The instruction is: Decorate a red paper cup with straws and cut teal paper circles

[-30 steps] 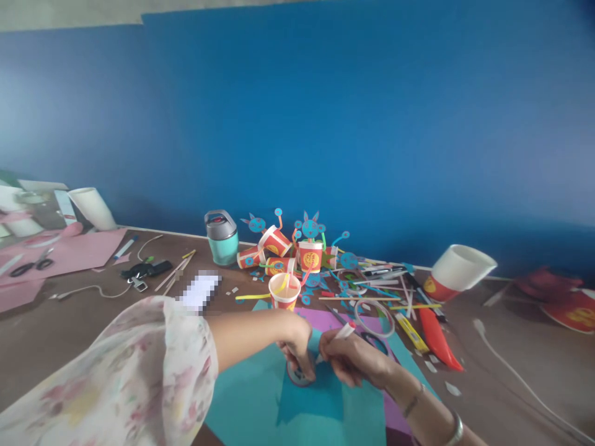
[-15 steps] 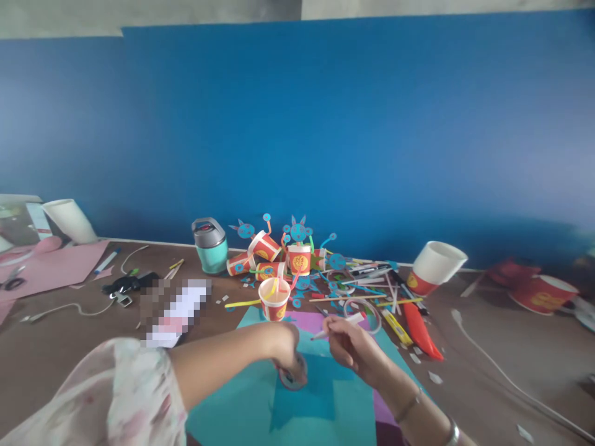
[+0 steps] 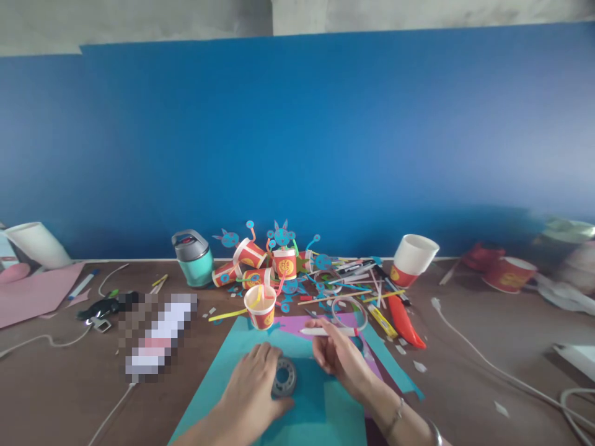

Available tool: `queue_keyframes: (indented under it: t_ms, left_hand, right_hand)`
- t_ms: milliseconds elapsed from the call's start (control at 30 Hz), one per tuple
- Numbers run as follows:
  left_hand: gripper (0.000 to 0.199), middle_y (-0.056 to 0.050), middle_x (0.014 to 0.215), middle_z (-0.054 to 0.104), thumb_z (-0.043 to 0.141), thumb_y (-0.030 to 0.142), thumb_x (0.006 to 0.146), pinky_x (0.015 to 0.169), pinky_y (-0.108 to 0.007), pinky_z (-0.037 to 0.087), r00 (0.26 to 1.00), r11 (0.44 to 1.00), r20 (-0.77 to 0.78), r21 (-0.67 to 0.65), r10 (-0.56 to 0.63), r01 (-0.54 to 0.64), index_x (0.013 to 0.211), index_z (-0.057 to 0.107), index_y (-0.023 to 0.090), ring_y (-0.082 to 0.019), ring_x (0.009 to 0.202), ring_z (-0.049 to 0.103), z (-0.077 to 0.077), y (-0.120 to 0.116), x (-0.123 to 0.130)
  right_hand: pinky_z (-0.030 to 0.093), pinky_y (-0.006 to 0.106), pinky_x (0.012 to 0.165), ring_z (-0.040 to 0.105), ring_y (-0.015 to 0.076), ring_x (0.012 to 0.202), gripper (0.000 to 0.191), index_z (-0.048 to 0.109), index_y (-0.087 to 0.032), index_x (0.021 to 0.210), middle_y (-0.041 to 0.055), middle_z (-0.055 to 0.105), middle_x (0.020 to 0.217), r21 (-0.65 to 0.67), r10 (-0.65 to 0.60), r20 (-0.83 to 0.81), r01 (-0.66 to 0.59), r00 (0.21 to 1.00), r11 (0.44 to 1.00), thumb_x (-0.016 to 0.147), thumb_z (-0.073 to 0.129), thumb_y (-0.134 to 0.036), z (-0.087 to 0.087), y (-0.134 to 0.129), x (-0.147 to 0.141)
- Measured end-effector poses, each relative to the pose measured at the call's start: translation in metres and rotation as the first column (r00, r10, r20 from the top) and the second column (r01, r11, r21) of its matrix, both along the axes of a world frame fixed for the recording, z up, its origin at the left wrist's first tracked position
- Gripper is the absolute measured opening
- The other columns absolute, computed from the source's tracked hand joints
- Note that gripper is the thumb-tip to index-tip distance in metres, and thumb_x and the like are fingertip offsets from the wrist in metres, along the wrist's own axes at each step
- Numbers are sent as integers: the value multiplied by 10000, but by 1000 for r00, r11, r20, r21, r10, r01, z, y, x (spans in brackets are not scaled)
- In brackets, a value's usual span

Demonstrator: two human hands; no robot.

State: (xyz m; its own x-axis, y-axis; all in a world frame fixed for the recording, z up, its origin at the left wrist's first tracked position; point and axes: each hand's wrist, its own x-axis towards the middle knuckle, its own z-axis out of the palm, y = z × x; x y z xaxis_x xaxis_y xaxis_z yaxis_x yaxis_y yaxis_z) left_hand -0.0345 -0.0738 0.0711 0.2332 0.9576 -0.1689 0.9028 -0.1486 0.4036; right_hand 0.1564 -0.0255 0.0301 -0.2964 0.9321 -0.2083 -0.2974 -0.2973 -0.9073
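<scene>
My left hand (image 3: 251, 390) curves round the left side of a grey tape roll (image 3: 291, 389), its fingers at the upper edge and its thumb below. The roll is over a teal paper sheet (image 3: 223, 384). In my right hand (image 3: 341, 362) is a white marker (image 3: 310, 331) with a red end, held between thumb and fingers, roughly level. A paper cup (image 3: 261, 313) with yellow and red straws stands just beyond the sheet's far edge. Purple paper (image 3: 302, 323) shows beneath both hands' far side.
Behind lie several red paper cups (image 3: 284, 265) with blue cut-out figures, plus loose straws and pens (image 3: 357, 272). A teal flask (image 3: 194, 263) stands left of them. To the right are stacked white cups (image 3: 415, 259), a yellow cutter (image 3: 382, 321), a red pouch (image 3: 405, 322) and a white cable (image 3: 483, 350).
My left hand has turned from reaching across to lying back on the left, beside the roll. The marker has swung to nearly level in my right hand. The view has shifted right.
</scene>
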Motion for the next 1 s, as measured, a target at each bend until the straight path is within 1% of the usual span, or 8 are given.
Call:
queue_keyframes:
  t_ms: [100, 200, 233, 333, 500, 600, 767, 1000]
  left_hand:
    - [390, -93, 1105, 653, 709, 225, 695, 977, -402, 427, 994, 996, 103, 79, 28, -36, 1072, 627, 176, -286, 1094, 578, -4, 1, 2]
    - [453, -94, 1152, 641, 712, 195, 680, 1007, -399, 417, 978, 990, 209, 140, -24, -5, 1121, 606, 186, -282, 1141, 555, -9, 2, 10]
    - [481, -94, 1157, 641, 720, 192, 670, 1002, -405, 425, 972, 990, 230, 144, -40, 6, 1136, 601, 190, -287, 1139, 557, -12, 2, 13]
    - [542, -101, 1161, 644, 740, 188, 659, 993, -424, 437, 963, 991, 269, 136, -29, -8, 1177, 584, 184, -298, 1126, 567, -24, 2, 23]
    - [512, -98, 1162, 650, 782, 200, 669, 1005, -438, 430, 947, 992, 317, 125, -45, 6, 1147, 603, 173, -295, 1127, 564, -37, 4, 28]
    - [532, -97, 1182, 647, 790, 199, 669, 1010, -447, 428, 943, 991, 327, 135, -58, 14, 1167, 605, 183, -299, 1135, 560, -39, 5, 28]
    - [464, -92, 1168, 649, 746, 197, 698, 996, -465, 435, 939, 990, 336, 141, -74, 28, 1145, 621, 204, -303, 1114, 563, -41, 5, 28]
    - [473, -101, 1159, 641, 685, 149, 698, 1005, -465, 442, 929, 989, 360, 143, -81, 31, 1163, 611, 189, -304, 1119, 560, -43, 5, 27]
  right_hand:
    - [233, 219, 441, 400, 89, 423, 570, 637, -146, 1029, -62, 514, 475, -15, -37, -35, 37, 999, 999, 808, 569, -667, 1, -2, 0]
    - [263, 219, 468, 422, 96, 465, 527, 657, -160, 987, -61, 497, 501, -56, -76, -98, 71, 992, 996, 786, 617, -645, 1, -1, 1]
    - [265, 220, 468, 421, 96, 468, 514, 662, -164, 966, -62, 491, 508, -72, -86, -114, 78, 990, 994, 772, 635, -639, 1, -1, 1]
    - [260, 225, 459, 417, 95, 461, 488, 676, -165, 912, -60, 487, 517, -116, -101, -146, 84, 984, 990, 729, 685, -617, 1, 1, 2]
    - [272, 225, 466, 431, 92, 452, 453, 678, -163, 907, -52, 521, 508, -138, -79, -183, 54, 980, 989, 752, 687, -589, -2, 1, 3]
    - [285, 222, 475, 438, 92, 460, 445, 678, -157, 909, -48, 531, 503, -127, -68, -188, 44, 980, 991, 776, 671, -582, -4, 0, 3]
    - [280, 219, 472, 433, 90, 464, 417, 666, -156, 904, -48, 532, 507, -127, -46, -188, 22, 981, 992, 803, 652, -561, -4, -2, 3]
    - [263, 219, 476, 425, 93, 468, 281, 559, -209, 864, -61, 531, 516, -119, -29, -195, 5, 980, 993, 832, 630, -479, -3, -4, 3]
